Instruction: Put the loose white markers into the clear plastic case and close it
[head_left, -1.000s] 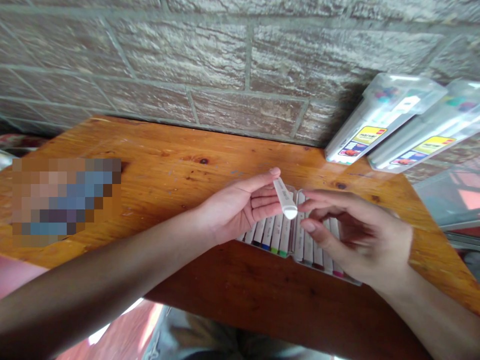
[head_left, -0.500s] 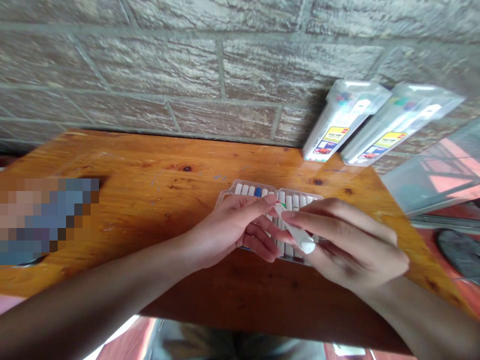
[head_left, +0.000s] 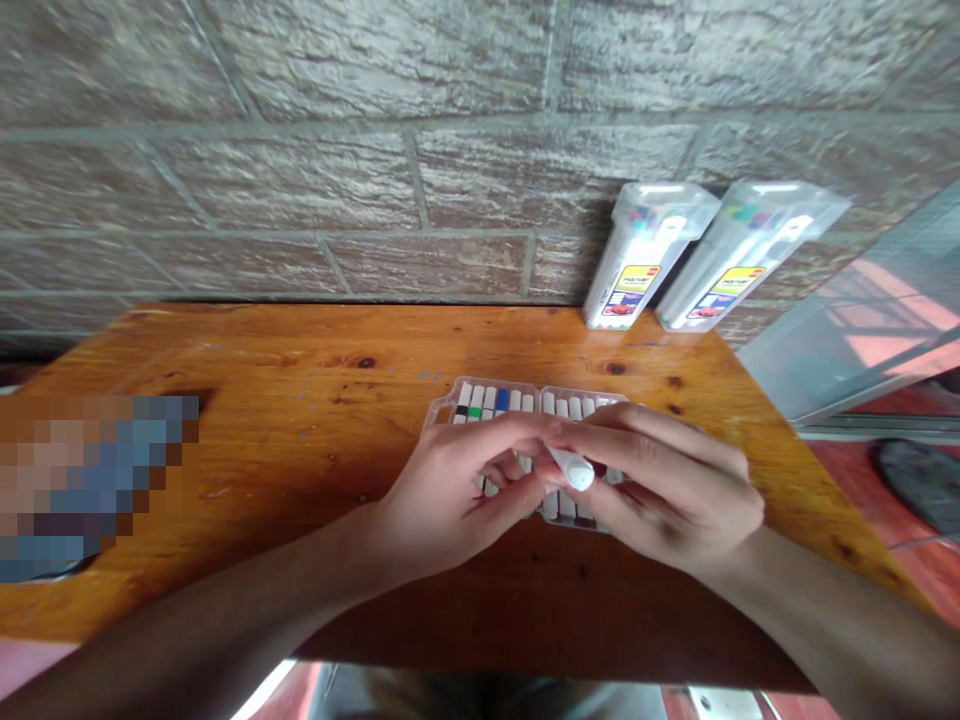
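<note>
A white marker (head_left: 576,470) is held over the case, its blunt white end tilted up toward me. My right hand (head_left: 679,490) is closed around its body, fingers above and thumb below. My left hand (head_left: 450,490) meets it from the other side, thumb and index finger pinching near the far end, which the fingers hide. Beneath both hands lies an open clear plastic case (head_left: 438,412) with rows of white markers in its two halves. A blue marker (head_left: 502,399) and one with a green band (head_left: 475,412) show in the left half.
Two clear marker cases (head_left: 622,290) (head_left: 720,285) with yellow labels stand against the stone-block wall (head_left: 300,180). A pixelated object (head_left: 97,480) lies at the left of the wooden table (head_left: 262,400). Beyond the table's right edge is a glass panel (head_left: 862,320).
My left thumb and fingers have closed in around the marker's far end. The marker now points more toward me, and my right hand has shifted left. The camera view has tilted up slightly.
</note>
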